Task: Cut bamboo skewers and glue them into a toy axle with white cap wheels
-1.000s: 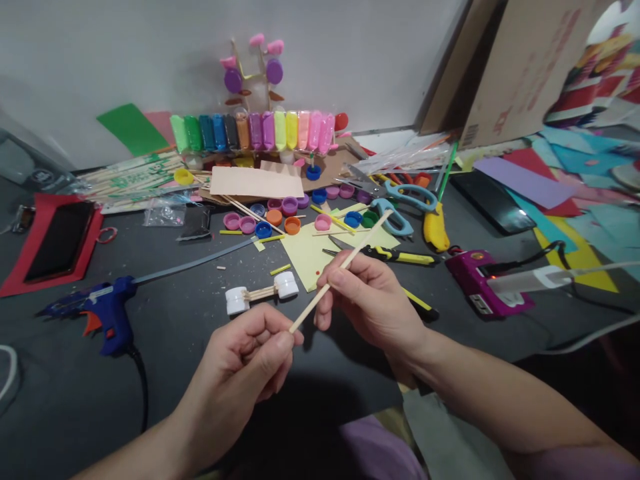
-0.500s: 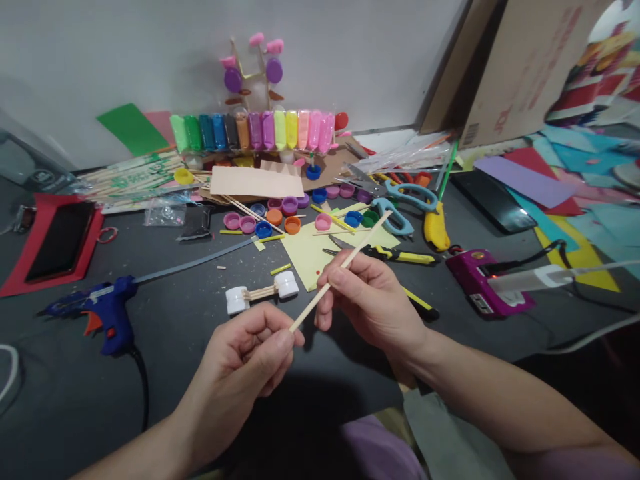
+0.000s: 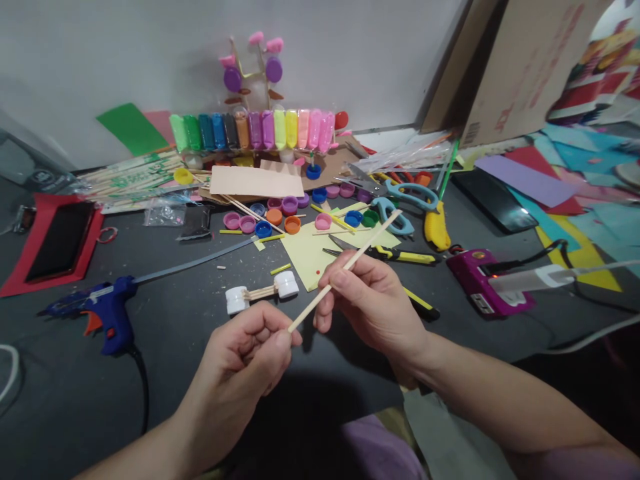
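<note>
A thin pale wooden stick (image 3: 313, 304) slants up to the right between my two hands, above the dark table. The thumb and fingers of my left hand (image 3: 253, 350) pinch its lower end. Higher up, my right hand (image 3: 367, 300) grips it between thumb and fingers, and the upper part sticks out beyond. Just past my left hand lies a small piece made of white bottle caps (image 3: 287, 285) joined by short wooden sticks (image 3: 262, 293). Black-and-yellow pliers (image 3: 400, 255) lie behind my right hand, partly over a pale yellow sheet (image 3: 305, 257).
On the left lie a blue glue gun (image 3: 113, 313) with its cord and a phone (image 3: 60, 240) on red paper. Coloured bottle caps (image 3: 274, 217), blue-handled scissors (image 3: 395, 217) and a yellow cutter (image 3: 437, 227) lie behind. A purple box (image 3: 493, 293) with cables sits at right.
The stick's upper end has shifted slightly to the right, and my left hand has moved a little left. Both hands keep hold of the stick.
</note>
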Demonstrator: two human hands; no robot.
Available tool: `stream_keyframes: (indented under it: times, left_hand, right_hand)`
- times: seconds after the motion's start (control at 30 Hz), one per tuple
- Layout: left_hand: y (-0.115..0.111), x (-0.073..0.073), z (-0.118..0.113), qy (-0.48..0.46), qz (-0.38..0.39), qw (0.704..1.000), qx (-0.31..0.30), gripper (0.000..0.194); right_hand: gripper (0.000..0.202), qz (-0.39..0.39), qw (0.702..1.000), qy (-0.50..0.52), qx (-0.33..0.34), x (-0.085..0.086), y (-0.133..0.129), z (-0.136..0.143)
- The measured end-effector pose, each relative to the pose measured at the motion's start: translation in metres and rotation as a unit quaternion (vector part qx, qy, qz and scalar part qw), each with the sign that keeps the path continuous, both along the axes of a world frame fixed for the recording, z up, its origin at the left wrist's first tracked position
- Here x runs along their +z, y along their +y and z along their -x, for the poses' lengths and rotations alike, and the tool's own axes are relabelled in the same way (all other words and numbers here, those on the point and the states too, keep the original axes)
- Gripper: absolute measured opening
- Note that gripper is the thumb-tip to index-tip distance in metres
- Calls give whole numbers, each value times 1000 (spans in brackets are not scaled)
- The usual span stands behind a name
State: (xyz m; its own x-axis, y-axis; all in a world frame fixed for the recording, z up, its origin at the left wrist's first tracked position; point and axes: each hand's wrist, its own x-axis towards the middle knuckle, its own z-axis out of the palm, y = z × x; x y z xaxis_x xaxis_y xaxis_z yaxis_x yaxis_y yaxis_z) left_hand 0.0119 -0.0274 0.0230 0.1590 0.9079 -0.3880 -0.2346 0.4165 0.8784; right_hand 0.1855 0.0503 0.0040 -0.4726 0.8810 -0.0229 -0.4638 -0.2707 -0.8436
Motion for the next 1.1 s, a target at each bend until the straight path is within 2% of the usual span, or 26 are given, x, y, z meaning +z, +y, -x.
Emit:
stream_keyframes:
  times: [0.2,0.5,0.87,0.97,1.1]
  left_hand:
    - [-1,-5,0,5,9,1000,21,17]
    - [0,0,2,-54,18,998,17,17]
    - [-1,-4,0,-53,-14,998,21,22]
    - [-2,-4,1,-34,-20,999,31,21]
    - [-3,-4,2,10,-19,997,68,22]
  right_hand:
    - [12,-20,1000,6,-18,-2,-4,2]
    - [16,43,998,31,13,-1,-1,3]
    - [16,80,995,44,32,1,0,5]
    - [15,84,994,55,38,0,-1,4]
    - [11,44,996,67,26,0,-3,3]
